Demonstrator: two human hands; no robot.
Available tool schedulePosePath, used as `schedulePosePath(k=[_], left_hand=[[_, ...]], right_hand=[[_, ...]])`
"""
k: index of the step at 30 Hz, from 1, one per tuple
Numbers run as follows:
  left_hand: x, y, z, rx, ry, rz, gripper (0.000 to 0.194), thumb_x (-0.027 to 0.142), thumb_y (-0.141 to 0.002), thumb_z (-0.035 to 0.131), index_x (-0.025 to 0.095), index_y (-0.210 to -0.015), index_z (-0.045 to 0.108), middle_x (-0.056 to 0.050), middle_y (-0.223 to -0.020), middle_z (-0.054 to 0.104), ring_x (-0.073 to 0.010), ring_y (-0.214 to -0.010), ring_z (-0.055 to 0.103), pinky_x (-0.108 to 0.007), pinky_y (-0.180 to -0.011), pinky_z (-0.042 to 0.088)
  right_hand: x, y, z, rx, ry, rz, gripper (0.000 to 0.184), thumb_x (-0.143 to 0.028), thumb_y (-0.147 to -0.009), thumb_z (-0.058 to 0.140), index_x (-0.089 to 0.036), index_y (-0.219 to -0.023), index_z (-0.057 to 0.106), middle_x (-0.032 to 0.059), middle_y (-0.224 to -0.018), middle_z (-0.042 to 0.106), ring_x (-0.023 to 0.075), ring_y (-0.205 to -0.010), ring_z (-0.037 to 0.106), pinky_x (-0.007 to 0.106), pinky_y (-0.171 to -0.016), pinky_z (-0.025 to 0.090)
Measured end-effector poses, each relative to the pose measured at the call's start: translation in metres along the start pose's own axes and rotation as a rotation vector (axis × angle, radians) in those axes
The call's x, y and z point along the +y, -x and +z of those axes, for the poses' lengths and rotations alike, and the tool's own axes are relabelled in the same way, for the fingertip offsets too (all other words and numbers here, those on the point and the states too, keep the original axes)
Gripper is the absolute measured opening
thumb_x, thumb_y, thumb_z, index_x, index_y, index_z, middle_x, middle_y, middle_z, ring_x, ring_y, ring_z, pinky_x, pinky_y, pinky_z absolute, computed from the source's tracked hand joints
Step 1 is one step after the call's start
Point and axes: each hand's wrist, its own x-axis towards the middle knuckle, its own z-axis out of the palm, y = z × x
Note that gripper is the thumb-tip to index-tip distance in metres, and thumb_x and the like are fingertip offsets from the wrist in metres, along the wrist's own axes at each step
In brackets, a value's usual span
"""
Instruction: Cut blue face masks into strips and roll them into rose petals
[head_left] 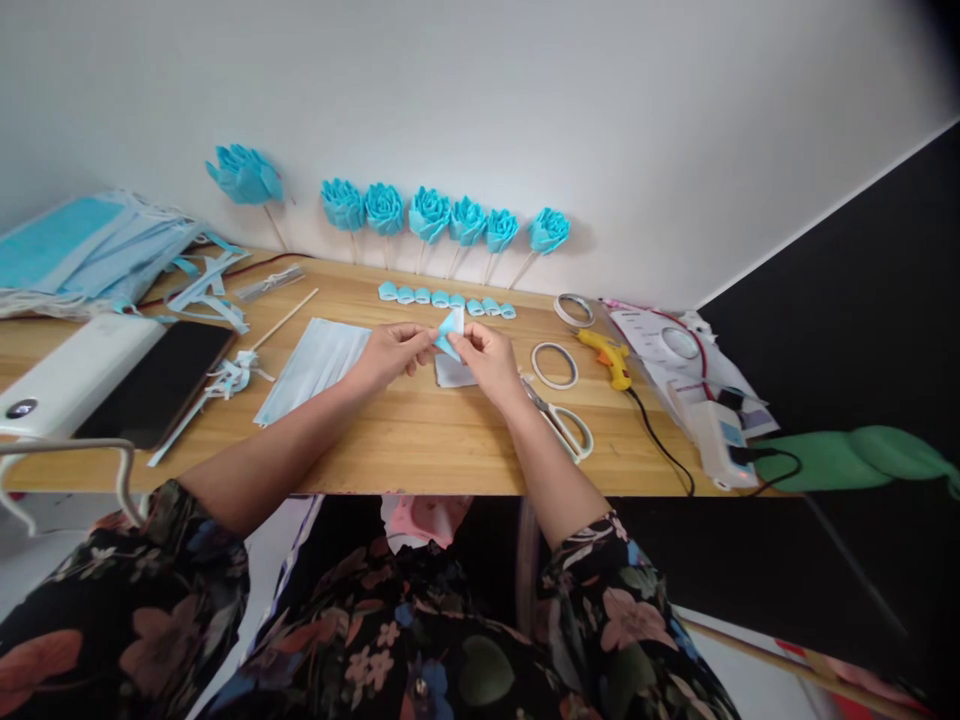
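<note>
Between my two hands is a small folded piece of light blue and white face-mask fabric (451, 333). My left hand (397, 350) pinches its left edge with thumb and fingers. On the other side, my right hand (486, 358) grips it, thumb pressed on the front. Below the hands a pale piece of fabric (454, 374) lies on the table, partly covered by my right hand. A row of small folded blue pieces (439, 299) lies just beyond. Left of my left hand rests a flat pleated mask sheet (315, 362).
Several blue fabric flowers on sticks (430, 215) lean against the wall. At right lie scissors (562, 420), tape rolls (555, 366), a yellow glue gun (606, 358) and a power strip (721, 445). A mask stack (82, 245), phone (161, 380) and white power bank (82, 365) occupy the left.
</note>
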Motion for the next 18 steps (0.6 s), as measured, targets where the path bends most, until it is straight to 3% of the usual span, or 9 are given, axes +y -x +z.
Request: schedulePosePath(k=[8, 13, 18], left_hand=[[-0.0020, -0.0002, -0.0032, -0.058, -0.050, 0.030, 0.041, 0.056, -0.074, 0.077, 0.015, -0.075, 0.078, -0.005, -0.063, 0.070, -0.0101, -0.050, 0.052, -0.023, -0.047, 0.040], [-0.0022, -0.0010, -0.0030, -0.062, -0.043, 0.016, 0.038, 0.052, -0.075, 0.078, 0.015, -0.073, 0.077, -0.007, -0.067, 0.072, -0.0104, -0.052, 0.054, -0.023, -0.047, 0.041], [-0.0022, -0.0015, -0.0019, -0.053, -0.039, 0.013, 0.036, 0.050, -0.075, 0.078, 0.014, -0.071, 0.075, -0.006, -0.066, 0.071, -0.0103, -0.053, 0.054, -0.023, -0.048, 0.041]], right_hand=[[-0.0024, -0.0001, 0.0004, 0.009, -0.033, 0.029, 0.038, -0.056, -0.081, 0.066, -0.023, -0.068, 0.054, -0.0046, -0.061, 0.046, 0.0118, -0.060, 0.042, 0.027, -0.059, 0.035], [-0.0031, -0.0018, 0.0008, 0.004, -0.131, 0.078, 0.039, -0.060, -0.076, 0.071, -0.022, -0.085, 0.068, -0.0033, -0.068, 0.058, 0.0137, -0.067, 0.051, 0.027, -0.064, 0.046], [-0.0027, -0.0028, 0.0016, -0.005, -0.172, 0.061, 0.038, -0.059, -0.075, 0.074, -0.021, -0.082, 0.068, -0.0031, -0.067, 0.058, 0.0134, -0.065, 0.049, 0.028, -0.064, 0.045]])
